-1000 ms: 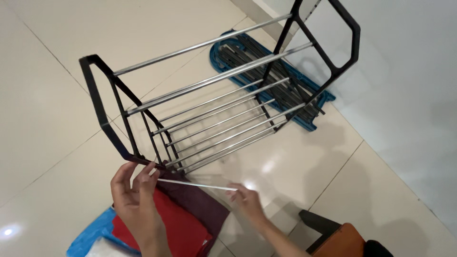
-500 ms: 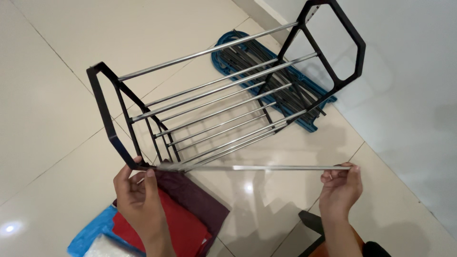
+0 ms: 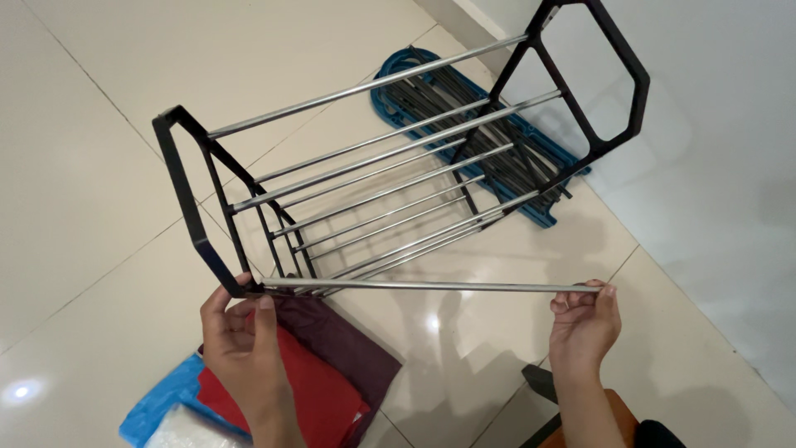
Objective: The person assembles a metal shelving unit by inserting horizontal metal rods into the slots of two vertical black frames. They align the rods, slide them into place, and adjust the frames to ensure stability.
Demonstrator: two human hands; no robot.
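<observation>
Thin shiny metal rod (image 3: 423,286), level between hands

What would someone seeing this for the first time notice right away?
A black-framed rack with shiny metal rods stands mid-floor. The left hand grips its near lower corner, while the right hand pinches the far end of a loose metal rod stretched between them. Red and maroon cloth lies below the left hand; a blue tray of parts sits behind the rack.

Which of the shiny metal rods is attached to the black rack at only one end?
The nearest long silver metal rod: its left end meets the black plastic side frame by the left hand, while the right hand holds its free end. The others span both frames.
</observation>
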